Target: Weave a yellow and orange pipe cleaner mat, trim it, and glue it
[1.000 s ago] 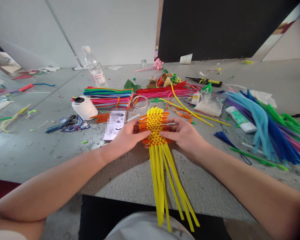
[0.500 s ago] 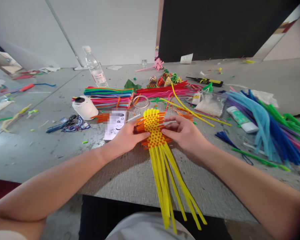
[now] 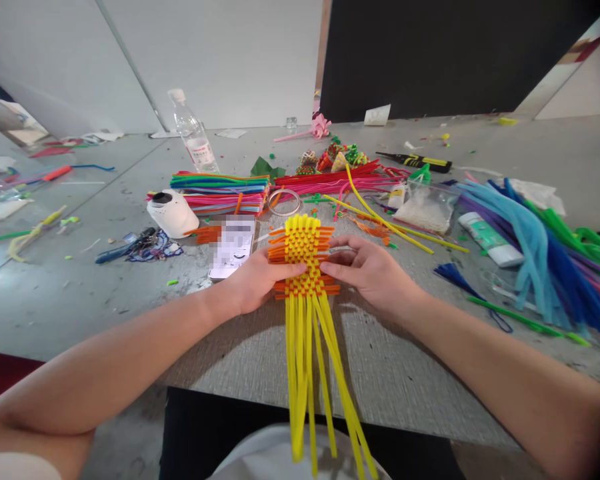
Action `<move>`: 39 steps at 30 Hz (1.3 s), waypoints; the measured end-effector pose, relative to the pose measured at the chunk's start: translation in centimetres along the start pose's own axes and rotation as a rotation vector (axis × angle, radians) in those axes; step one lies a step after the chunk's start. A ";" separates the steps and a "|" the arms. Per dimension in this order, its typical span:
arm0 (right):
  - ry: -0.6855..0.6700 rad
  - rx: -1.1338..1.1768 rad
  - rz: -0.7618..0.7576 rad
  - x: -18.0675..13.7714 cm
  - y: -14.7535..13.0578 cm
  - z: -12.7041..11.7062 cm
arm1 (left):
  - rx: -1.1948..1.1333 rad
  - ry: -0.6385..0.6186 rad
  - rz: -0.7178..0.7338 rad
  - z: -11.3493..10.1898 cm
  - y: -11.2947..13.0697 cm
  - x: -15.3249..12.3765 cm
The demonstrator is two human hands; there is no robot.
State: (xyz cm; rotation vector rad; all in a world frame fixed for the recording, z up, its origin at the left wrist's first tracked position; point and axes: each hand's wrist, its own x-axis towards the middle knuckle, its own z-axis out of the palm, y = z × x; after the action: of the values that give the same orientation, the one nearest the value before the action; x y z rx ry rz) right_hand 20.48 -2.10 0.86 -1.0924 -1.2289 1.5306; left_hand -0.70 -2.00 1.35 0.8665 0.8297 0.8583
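Between my hands is a woven piece of yellow and orange pipe cleaners [image 3: 305, 243], held up over the near edge of the table. Its long yellow ends hang down past the edge toward my lap, and short orange ends stick out at both sides. My left hand [image 3: 254, 279] grips the left side, thumb lying across the front of the weave and fingers hidden behind. On the right side, my right hand [image 3: 373, 270] pinches the edge with thumb and bent fingers. A phone [image 3: 235, 250] lies just beyond my left hand.
Behind the weave lie a colourful bundle of pipe cleaners [image 3: 220, 193] and a white thread spool [image 3: 173, 215]. A plastic bottle [image 3: 194, 140] stands at the back left. Blue pipe cleaners [image 3: 555, 260], a tube [image 3: 490, 239] and a bag of beads [image 3: 425, 208] lie to the right.
The weave has turned slightly, and its hanging yellow ends have swung left. My left thumb has slid a little further over its front. Both hands still hold it.
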 end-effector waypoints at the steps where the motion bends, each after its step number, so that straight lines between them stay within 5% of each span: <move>1: 0.003 0.000 0.001 0.0 0.0 -0.1 | -0.001 -0.004 0.010 0.0 0.0 0.0; 9: -0.098 0.101 0.085 0.0 0.1 -0.4 | 0.053 0.020 -0.029 -0.4 0.1 0.0; 20: -0.021 0.104 0.211 -0.3 -0.8 0.1 | 0.065 0.009 -0.029 -0.4 0.2 0.0; 39: -0.124 -0.083 0.023 -0.3 0.3 0.4 | 0.138 -0.038 0.095 0.0 -0.2 0.0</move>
State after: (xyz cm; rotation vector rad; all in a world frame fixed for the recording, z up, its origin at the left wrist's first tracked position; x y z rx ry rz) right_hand 20.14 -2.51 0.62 -1.0814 -1.3788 1.5969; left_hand -0.67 -2.05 1.18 1.0470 0.8268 0.8720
